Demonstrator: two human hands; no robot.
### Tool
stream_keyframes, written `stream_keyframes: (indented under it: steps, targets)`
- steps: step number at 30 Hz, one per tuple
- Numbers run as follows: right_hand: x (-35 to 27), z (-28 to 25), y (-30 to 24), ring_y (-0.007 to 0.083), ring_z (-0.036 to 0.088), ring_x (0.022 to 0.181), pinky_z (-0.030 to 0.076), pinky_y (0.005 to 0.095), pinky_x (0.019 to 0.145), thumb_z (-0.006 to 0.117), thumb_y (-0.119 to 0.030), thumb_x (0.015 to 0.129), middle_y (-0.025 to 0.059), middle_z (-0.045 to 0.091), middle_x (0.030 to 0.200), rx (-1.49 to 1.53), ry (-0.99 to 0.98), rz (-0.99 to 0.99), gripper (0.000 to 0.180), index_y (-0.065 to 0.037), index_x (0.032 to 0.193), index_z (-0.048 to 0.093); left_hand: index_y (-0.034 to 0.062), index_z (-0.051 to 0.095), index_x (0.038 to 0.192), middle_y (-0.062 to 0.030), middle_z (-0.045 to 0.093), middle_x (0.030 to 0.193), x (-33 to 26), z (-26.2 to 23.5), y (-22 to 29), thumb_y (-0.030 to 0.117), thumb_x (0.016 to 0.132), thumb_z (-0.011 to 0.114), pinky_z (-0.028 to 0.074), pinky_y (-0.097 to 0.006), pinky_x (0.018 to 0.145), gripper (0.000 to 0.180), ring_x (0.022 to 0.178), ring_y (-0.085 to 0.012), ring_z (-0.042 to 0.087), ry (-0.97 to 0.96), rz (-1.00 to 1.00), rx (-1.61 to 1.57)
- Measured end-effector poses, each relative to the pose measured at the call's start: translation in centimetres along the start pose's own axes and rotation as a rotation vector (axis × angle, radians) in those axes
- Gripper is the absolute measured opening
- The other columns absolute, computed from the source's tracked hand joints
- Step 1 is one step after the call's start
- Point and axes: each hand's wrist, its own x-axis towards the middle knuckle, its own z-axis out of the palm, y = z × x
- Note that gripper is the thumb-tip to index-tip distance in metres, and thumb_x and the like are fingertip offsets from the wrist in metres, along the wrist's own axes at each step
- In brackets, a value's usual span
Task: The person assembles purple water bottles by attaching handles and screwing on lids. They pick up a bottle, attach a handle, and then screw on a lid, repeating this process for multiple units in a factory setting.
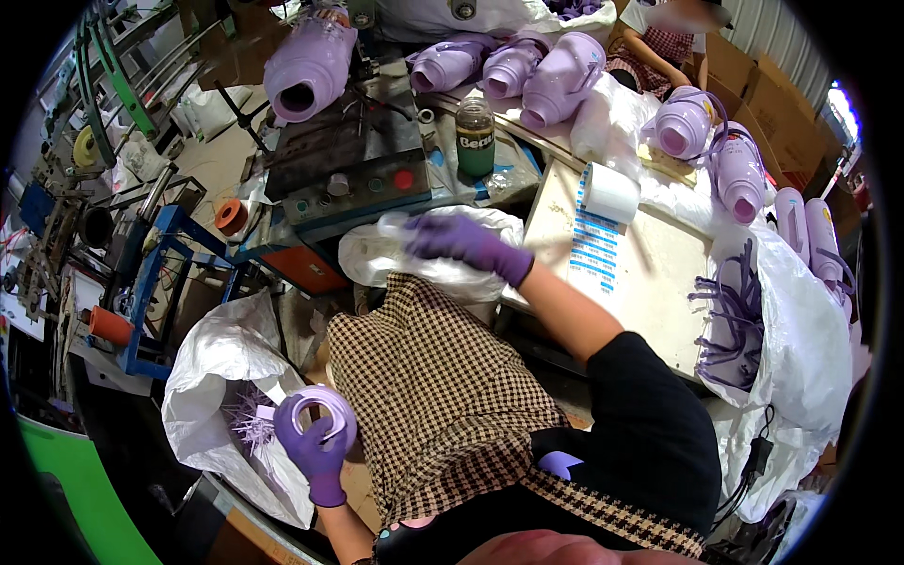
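My left hand (315,452), in a purple glove, is closed round a lilac plastic ring (344,414) with a wide round opening. It is beside a white woven sack (221,348) that holds thin lilac plastic pieces (252,421). My right hand (457,245), also gloved in purple, reaches over an open white plastic bag (363,256). At its fingertips is a small whitish piece (391,224), blurred by motion, whose kind I cannot make out.
Beyond the bag stands a machine (353,174) with buttons; a lilac flask body (315,71) is mounted over it. A jar (475,137) stands right of it. The white table (659,292) bears a label roll (612,193). Lilac flasks (565,80) lie behind; a person (659,52) sits farther off.
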Motion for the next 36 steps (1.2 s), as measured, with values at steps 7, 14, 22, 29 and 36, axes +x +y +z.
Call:
stream_keyframes:
  steps: [7, 14, 22, 29, 36]
  targets:
    - [-6.8, 14.1, -4.6, 0.0274, 0.071, 0.091, 0.056, 0.0398, 0.086, 0.077, -0.022, 0.089, 0.0109, 0.07, 0.091, -0.414, 0.12, -0.445, 0.026, -0.003, 0.107, 0.072, 0.0118, 0.069, 0.099, -0.0164, 0.063, 0.127, 2.1, -5.6, 4.0, 0.02, 0.071, 0.086, 0.046, -0.054, 0.106, 0.034, 0.125, -0.0394, 0.055, 0.032, 0.078, -0.027]
    - [-6.0, 14.6, -8.5, 0.0297, 0.07, 0.091, 0.055, 0.0364, 0.086, 0.079, -0.014, 0.085, 0.0135, 0.072, 0.102, 0.143, -0.2, -0.317, 0.025, -0.003, 0.106, 0.073, 0.0054, 0.057, 0.128, -0.0107, 0.065, 0.118, 4.7, -4.7, 4.8, 0.027, 0.067, 0.092, 0.042, -0.046, 0.111, 0.074, 0.116, -0.0291, 0.062, -0.081, 0.092, 0.166]
    - [-5.5, 18.1, -11.4, 0.0311, 0.074, 0.095, 0.058, 0.0356, 0.081, 0.074, 0.004, 0.075, 0.0154, 0.074, 0.104, -0.063, -0.25, -0.437, 0.03, -0.002, 0.105, 0.074, 0.0032, 0.037, 0.153, -0.0099, 0.069, 0.114, 5.9, -2.9, 5.3, 0.025, 0.063, 0.09, 0.048, -0.045, 0.106, 0.106, 0.111, -0.0323, 0.066, 0.043, 0.102, -0.187]
    - [-5.2, 19.7, -12.2, 0.0291, 0.068, 0.079, 0.053, 0.039, 0.066, 0.069, -0.005, 0.072, 0.0083, 0.065, 0.087, -0.514, -0.276, -0.355, 0.017, -0.009, 0.089, 0.066, 0.0058, 0.043, 0.152, -0.0098, 0.07, 0.121, 6.1, -1.9, 5.6, 0.024, 0.064, 0.087, 0.048, -0.047, 0.105, 0.1, 0.111, -0.0357, 0.066, -0.044, 0.237, -0.052]
    - [-6.8, 19.2, -11.4, 0.0293, 0.067, 0.085, 0.054, 0.0387, 0.064, 0.071, -0.006, 0.074, 0.01, 0.064, 0.101, -0.582, -0.295, -0.4, 0.028, -0.007, 0.101, 0.063, 0.0062, 0.046, 0.15, -0.0074, 0.071, 0.121, 6.6, -2.1, 6.6, 0.025, 0.061, 0.088, 0.045, -0.05, 0.11, 0.1, 0.113, -0.0343, 0.066, -0.085, 0.223, -0.132]
